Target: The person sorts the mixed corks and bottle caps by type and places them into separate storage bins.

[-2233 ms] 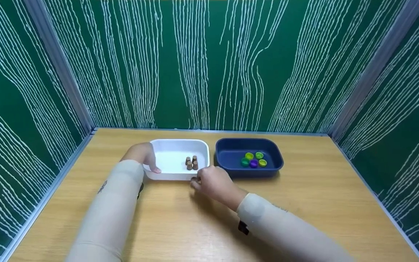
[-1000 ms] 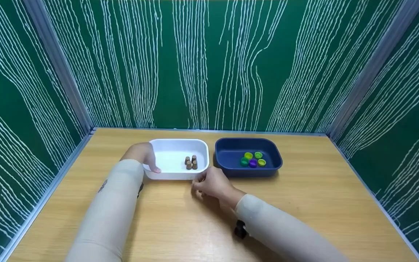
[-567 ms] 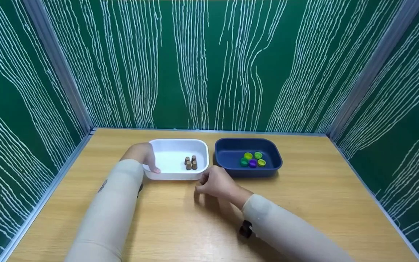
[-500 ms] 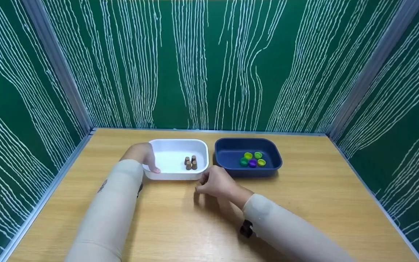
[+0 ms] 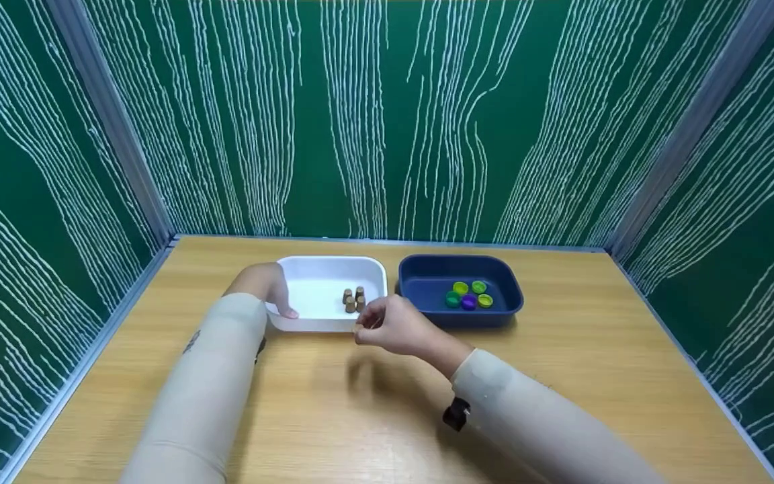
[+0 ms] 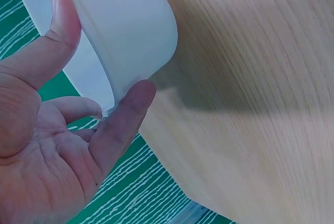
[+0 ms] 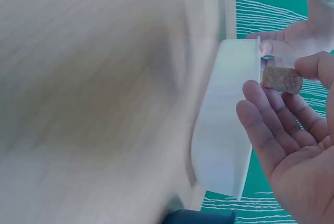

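My left hand [image 5: 263,286] grips the left end of a white tray [image 5: 323,326], thumb over the near rim and fingers at the end wall, as the left wrist view shows. Several brown corks [image 5: 350,306] stand upright in a group at the tray's right side. Between thumb and fingers, my right hand [image 5: 400,326] pinches another cork [image 7: 282,80], held above the table just before the tray's front right corner. In the head view the fingers mostly cover that cork.
A dark blue tray [image 5: 518,302] sits to the right of the white one, holding several small caps [image 5: 469,302] in yellow, green and purple. Wooden table [image 5: 306,417] stretches in front. Green walls [image 5: 414,134] with white lines close off the back and sides.
My right hand was low at the table before the white tray; it has risen off the surface with the cork, its shadow now apart from it. The left hand has stayed put.
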### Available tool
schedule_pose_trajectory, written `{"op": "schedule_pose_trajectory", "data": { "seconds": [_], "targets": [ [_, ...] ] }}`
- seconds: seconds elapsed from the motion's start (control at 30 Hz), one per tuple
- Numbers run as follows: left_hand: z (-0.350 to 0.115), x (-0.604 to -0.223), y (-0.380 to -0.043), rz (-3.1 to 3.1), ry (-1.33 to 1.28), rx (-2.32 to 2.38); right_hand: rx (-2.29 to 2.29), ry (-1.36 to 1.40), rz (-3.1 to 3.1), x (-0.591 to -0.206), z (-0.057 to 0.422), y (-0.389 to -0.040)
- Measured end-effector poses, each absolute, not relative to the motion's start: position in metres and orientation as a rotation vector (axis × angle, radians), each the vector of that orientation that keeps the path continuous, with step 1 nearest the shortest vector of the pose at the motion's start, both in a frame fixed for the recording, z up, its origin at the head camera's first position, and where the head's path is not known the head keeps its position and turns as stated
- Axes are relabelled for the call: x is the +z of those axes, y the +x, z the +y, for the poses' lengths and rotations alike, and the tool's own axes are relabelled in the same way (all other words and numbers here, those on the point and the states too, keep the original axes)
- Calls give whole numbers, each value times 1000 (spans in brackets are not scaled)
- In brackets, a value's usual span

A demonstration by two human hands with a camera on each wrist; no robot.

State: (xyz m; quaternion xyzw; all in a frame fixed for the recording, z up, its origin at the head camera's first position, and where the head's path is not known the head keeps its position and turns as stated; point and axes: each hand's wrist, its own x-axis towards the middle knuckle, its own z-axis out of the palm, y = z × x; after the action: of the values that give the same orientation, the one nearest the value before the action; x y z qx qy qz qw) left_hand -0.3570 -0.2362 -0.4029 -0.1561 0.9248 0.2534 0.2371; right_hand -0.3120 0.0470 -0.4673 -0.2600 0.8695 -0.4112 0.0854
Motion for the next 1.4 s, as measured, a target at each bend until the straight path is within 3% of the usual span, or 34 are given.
{"op": "schedule_pose_trajectory", "data": {
  "seconds": [0.27, 0.6, 0.8, 1.1, 1.4],
  "targets": [
    [-233, -394, -353, 2533, -395, 640, -1320, -753, 2612, -451, 40, -321],
    [-226, -382, -341, 2510, -427, 700, -1423, -526, 2476, -437, 30, -339],
    [-226, -380, -338, 2516, -421, 687, -1398, -485, 2468, -435, 17, -353],
    [-234, -402, -361, 2530, -457, 642, -1346, -514, 2593, -440, -1, -367],
    [-229, -389, -350, 2500, -468, 651, -1255, -371, 2588, -450, -13, -378]
  ]
}}
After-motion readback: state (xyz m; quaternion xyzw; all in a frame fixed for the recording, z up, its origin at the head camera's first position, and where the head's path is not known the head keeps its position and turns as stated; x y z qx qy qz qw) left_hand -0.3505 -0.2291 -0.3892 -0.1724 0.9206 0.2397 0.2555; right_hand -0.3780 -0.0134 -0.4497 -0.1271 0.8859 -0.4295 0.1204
